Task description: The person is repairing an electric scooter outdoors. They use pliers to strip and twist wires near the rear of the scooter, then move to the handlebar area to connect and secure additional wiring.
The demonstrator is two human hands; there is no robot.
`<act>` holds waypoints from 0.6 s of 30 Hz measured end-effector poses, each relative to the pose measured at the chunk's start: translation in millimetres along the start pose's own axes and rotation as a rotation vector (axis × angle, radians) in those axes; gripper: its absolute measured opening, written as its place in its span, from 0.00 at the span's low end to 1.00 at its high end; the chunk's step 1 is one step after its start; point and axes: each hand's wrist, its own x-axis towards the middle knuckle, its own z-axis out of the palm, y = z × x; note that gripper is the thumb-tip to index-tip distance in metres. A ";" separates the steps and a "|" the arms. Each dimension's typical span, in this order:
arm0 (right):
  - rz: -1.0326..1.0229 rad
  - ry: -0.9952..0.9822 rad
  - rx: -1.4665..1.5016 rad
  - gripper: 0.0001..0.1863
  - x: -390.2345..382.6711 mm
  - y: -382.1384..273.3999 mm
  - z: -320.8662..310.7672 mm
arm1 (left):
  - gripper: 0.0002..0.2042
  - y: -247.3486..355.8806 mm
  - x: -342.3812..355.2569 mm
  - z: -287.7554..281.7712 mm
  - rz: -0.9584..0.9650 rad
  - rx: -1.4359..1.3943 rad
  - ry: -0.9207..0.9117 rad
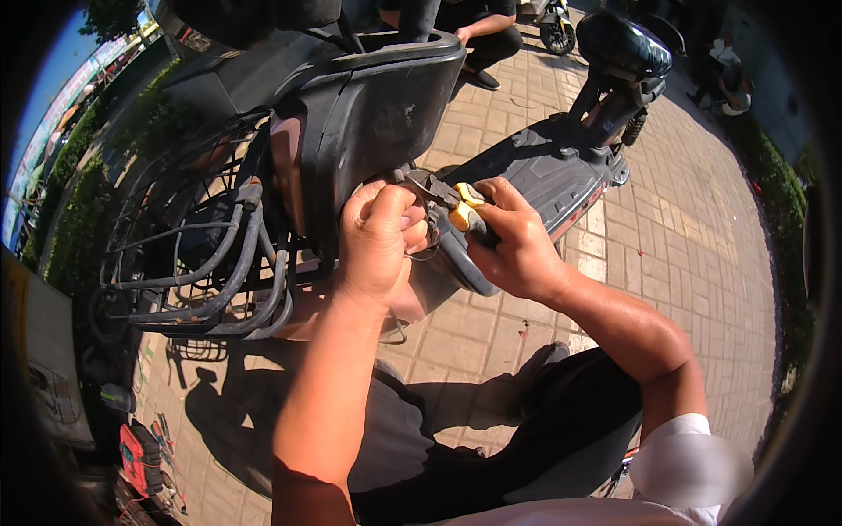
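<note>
In my right hand point(517, 241) is a pair of pliers point(465, 206) with yellow-and-black handles, my fingers wrapped round them. The dark jaws point up and left, reaching a small grey part just above my left fingers. My left hand point(375, 228) is closed in a fist, thumb uppermost, against the lower edge of the scooter's dark front panel point(377, 114). What it grips is hidden by the fingers. Thin dark wires point(428, 252) hang beside its knuckles. Whether the jaws are clamped on the grey part, I cannot tell.
A black wire basket point(197, 280) juts out left of the panel. The scooter's footboard point(535, 175) and seat point(623, 44) extend to the upper right. Another person point(487, 39) crouches beyond the scooter. A red tool case point(140, 458) lies on the paving at lower left.
</note>
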 end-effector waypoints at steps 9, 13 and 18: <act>0.293 0.683 0.492 0.08 23.0 25.5 -64.6 | 0.04 1.9 1.7 -7.3 0.010 0.018 -0.019; 0.081 0.883 0.465 0.16 -14.4 29.3 -113.2 | 0.05 -9.6 -1.5 0.7 0.027 -0.097 -0.056; 0.465 0.160 0.347 0.20 -52.1 19.0 -70.4 | 0.11 -9.4 -3.8 -6.2 0.028 -0.119 -0.106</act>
